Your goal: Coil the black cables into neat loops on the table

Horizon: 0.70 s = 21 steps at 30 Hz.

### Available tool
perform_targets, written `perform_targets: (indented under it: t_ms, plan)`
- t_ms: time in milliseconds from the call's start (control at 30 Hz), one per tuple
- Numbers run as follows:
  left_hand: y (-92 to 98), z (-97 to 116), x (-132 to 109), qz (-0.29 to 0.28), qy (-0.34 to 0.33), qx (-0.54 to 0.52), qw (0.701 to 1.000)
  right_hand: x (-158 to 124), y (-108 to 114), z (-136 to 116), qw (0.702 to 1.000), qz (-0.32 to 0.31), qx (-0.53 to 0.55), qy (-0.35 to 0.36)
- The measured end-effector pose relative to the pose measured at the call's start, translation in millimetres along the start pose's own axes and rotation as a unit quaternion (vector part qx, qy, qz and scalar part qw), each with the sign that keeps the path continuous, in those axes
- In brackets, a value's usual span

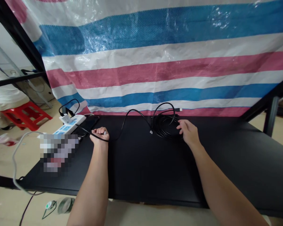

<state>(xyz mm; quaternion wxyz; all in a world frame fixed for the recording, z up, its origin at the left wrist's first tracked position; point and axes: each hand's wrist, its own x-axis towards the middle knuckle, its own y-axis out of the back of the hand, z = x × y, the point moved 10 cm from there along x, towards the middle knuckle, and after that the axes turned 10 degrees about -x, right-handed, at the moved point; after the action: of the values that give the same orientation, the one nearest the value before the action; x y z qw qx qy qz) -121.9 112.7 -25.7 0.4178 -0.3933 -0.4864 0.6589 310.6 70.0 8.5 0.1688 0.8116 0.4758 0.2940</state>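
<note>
Striped tarp point(155, 62) across the upper frame. Below it, black table point(155, 169). At centre, cable coil point(166, 127) under the right hand point(188, 131), grip spread flat. Centre left, left hand point(100, 135), grip pressed together around the loose strand point(132, 110). Likely trouble: a hard tug, tangling loops or dragging the power strip point(69, 124) off the left edge.

Black matte tabletop point(143, 169): the near half and the right side are bare, with wide passage.
Rear centre is blocked by a loose coil of thin black cable point(165, 127). A black cable strand point(122, 128) arches left from it, above the surface.
Left rear is crowded with a white plastic power strip point(69, 123) and a flat black phone point(91, 121).
A striped woven plastic sheet point(155, 69) walls off the back edge.
</note>
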Motion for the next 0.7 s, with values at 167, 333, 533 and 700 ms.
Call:
perform_targets:
  t_ms: [167, 333, 533, 700]
  plan:
    - [2.1, -17, -20, 0.1, 0.034, -0.015, 0.994, -13, -4, -40, 0.992, 0.033, -0.08, 0.088]
    - [-1.3, -27, -31, 0.137, 0.044, 0.018, 0.989, -15, -25, -46, 0.98, -0.017, -0.189, 0.061]
    - [3.2, -31, -33, 0.161, 0.039, 0.075, 0.983, -12, -28, -25, 0.941, -0.048, -0.335, 0.011]
    - [3.0, -35, -32, 0.144, 0.041, 0.116, 0.982, -5, -36, -50, 0.901, -0.042, -0.405, 0.151]
